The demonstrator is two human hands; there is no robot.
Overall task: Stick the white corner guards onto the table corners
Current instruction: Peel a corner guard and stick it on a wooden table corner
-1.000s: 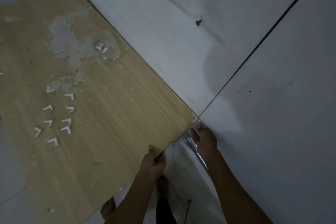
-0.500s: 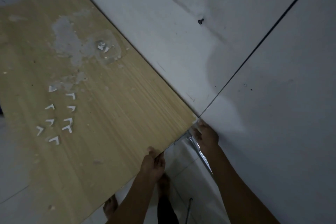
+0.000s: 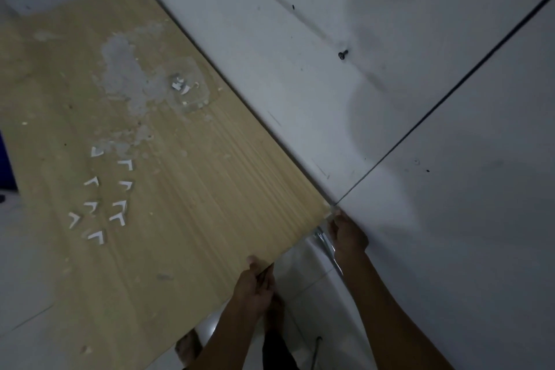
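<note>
No brand, label or writing is legible anywhere. On the left of the wooden table (image 3: pixel 186 189), loose white corner guards (image 3: pixel 99 201) lie in a cluster on the top, well apart from both hands. Beyond them, a clear plastic sheet (image 3: pixel 189 90) with small scraps rests on a worn grey patch. The left hand (image 3: pixel 255 288) is clamped on the table's near edge, thumb on top. The right hand (image 3: pixel 348 234) is at the table corner (image 3: pixel 329 209) by the white wall (image 3: pixel 330 69), fingers closed against it; whether a guard is under them cannot be told. A chrome table leg (image 3: pixel 327 246) shows just below.
</note>
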